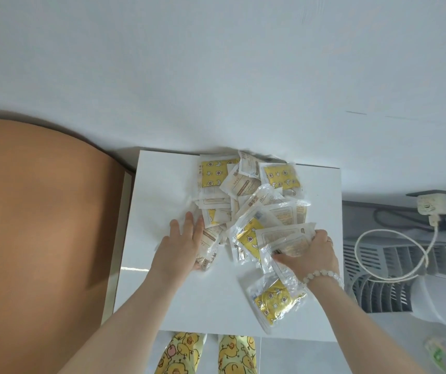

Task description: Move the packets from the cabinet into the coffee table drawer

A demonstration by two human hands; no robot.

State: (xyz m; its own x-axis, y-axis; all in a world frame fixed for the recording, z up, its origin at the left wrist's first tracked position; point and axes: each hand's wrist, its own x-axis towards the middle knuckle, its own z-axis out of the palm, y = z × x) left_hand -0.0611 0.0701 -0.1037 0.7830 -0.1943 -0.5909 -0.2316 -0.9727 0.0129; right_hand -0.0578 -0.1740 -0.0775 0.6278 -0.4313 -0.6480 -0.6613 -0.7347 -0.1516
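Dozens of packets (251, 201) lie heaped on the white cabinet (162, 292) top in front of you, the pile pushed up against the pale wall (216, 76) behind it. Your left hand (182, 238) lies flat with its fingers straight, pressing on the packets at the pile's left edge. Your right hand (311, 255) has its fingers curled round a few packets at the pile's right side, thumb underneath; a bead bracelet (321, 275) sits on that wrist. One yellow packet (277, 299) lies apart from the heap, near the front right of the top, just beneath your right wrist. The top is glossy and catches a streak of light near its left edge. To the left stands a brown curved panel (41, 211), close beside the cabinet. To the right is a grey vented unit (378, 292), with a socket (432, 205) above it and a white cable (435, 232) looping down from the plug. Your duck-print trousers (181, 352) show below the front edge.
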